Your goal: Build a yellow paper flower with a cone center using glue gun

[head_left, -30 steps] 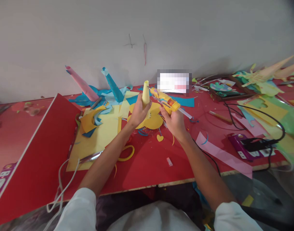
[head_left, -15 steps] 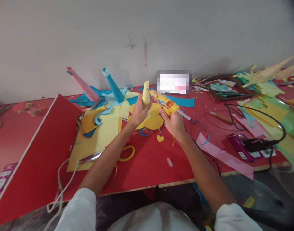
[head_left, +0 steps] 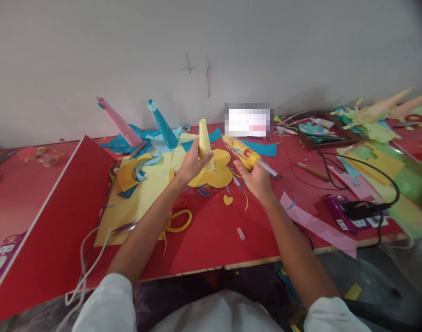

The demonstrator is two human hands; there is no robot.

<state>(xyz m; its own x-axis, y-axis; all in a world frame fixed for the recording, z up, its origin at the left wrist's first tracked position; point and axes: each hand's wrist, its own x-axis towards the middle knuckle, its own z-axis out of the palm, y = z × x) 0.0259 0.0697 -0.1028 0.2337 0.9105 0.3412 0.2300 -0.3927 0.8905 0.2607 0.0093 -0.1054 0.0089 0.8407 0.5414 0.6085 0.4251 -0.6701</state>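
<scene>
My left hand (head_left: 194, 165) is closed round the lower part of a pale yellow paper cone (head_left: 204, 137), which stands nearly upright. Below and behind it lies a yellow flower-shaped paper cutout (head_left: 220, 171) with small dark marks. Whether the cone's base touches the cutout is hidden by my fingers. In my right hand (head_left: 256, 179) is a yellow hot glue gun (head_left: 244, 153), its nozzle end toward the cone but apart from it. A clear glue stick (head_left: 268, 169) sticks out of its back. A small yellow paper heart (head_left: 228, 200) rests on the table nearer me.
Yellow-handled scissors (head_left: 181, 221) lie by my left forearm on yellow paper sheets (head_left: 109, 226). Pink (head_left: 118, 122) and blue paper cones (head_left: 162, 124) stand back left. At right are a purple power strip (head_left: 349, 214) with black cables, a pink strip (head_left: 321, 230) and a tray (head_left: 330, 138).
My left hand has brought the cone left and slightly down over the yellow cutout. The glue gun in my right hand has drawn away from the cone.
</scene>
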